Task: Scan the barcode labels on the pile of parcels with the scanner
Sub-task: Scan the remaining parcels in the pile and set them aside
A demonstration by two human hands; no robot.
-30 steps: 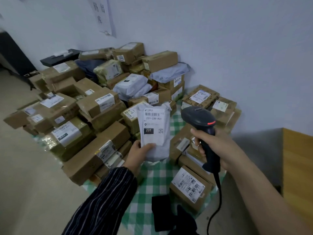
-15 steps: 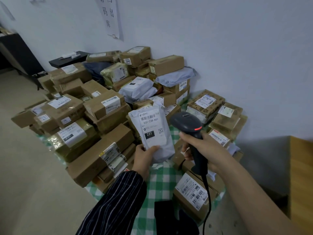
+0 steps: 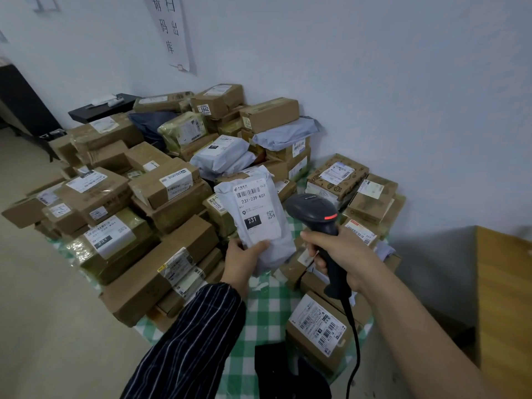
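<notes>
My left hand (image 3: 244, 256) holds a grey poly mailer (image 3: 260, 217) upright by its lower edge, its white barcode label marked 231-239-K01 facing me. My right hand (image 3: 342, 254) grips the handle of a black corded scanner (image 3: 313, 211). The scanner's head sits just right of the mailer, a red light glowing on its side. A pile of parcels (image 3: 138, 205), brown cardboard boxes and grey bags with white labels, covers a green checked cloth (image 3: 267, 306) on the floor behind and to the left.
Labelled boxes (image 3: 319, 329) lie under my right arm and against the white wall (image 3: 403, 96). A wooden furniture edge (image 3: 503, 298) stands at the right. Dark cloth (image 3: 282, 370) lies at the bottom. A paper notice (image 3: 172, 30) hangs on the wall. Bare floor (image 3: 43, 312) spreads left.
The scanner has moved left and closer to the mailer. The mailer has tilted slightly and come nearer to me. The view has shifted down and right.
</notes>
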